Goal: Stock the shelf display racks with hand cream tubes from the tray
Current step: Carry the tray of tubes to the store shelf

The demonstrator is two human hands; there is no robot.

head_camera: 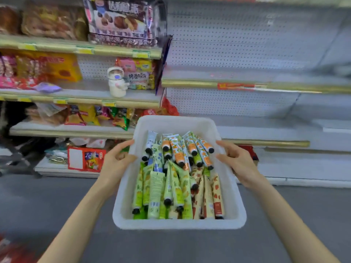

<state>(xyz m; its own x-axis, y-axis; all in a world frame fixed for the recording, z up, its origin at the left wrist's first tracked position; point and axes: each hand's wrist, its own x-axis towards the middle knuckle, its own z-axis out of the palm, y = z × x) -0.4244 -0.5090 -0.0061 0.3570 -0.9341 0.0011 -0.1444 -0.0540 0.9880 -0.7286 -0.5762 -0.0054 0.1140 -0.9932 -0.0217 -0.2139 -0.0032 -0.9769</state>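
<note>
Taking the white plastic tray [176,223] as the landmark, the snack-filled metal shelves [79,93] stand up and to its left, crowded with packets and a small white astronaut-shaped figurine [117,82] on the middle board. Just at the tray's left wall, the left hand [115,162] is curled around the rim, thumb lying over the top edge and fingers hidden beneath, so it has a firm hold on the tray and nothing else. Inside the tray lie the hand cream tubes [176,179], black-capped and piled loosely: green ones toward the near left, orange-patterned ones at the far end, cream-and-red ones near right. At the tray's right wall, the right hand [237,162] grips the rim likewise, thumb over the edge, fingers wrapped under. Up and to the right of the tray run the bare grey pegboard shelves [256,80], wholly unstocked; no display racks are plainly visible there. The step in hand seems to be carrying the tray to the shelving; nothing is stocked yet. Next, the tray likely needs resting on a board, freeing a hand to pick tubes. The bare shelves offer wide room; their gold front edges [266,143] sit just beyond the tray's far rim and could catch it.
</note>
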